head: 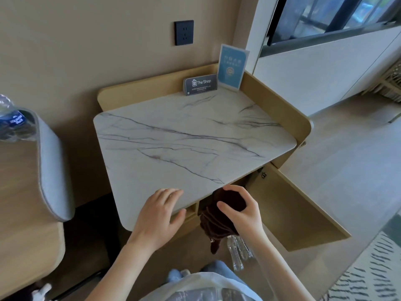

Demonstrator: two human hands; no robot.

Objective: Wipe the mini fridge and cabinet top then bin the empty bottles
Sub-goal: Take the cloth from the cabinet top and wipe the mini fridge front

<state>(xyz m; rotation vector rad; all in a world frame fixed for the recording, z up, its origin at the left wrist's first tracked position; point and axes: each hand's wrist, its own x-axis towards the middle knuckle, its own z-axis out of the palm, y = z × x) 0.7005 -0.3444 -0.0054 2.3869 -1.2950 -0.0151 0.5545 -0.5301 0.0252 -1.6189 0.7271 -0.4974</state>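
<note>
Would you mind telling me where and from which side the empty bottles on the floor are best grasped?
Probably at the upper bodies, near the cloth, coming from above with the free left hand. The bottles lie close together with lower ends toward the person; the right hand holds the cloth right above them.

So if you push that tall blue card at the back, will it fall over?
Probably, yes. The blue card stands upright and looks thin, so a push near its top would likely tip it. It looks like a light plastic holder, so it may slide on the smooth marble top. The wall behind might catch it.
</note>
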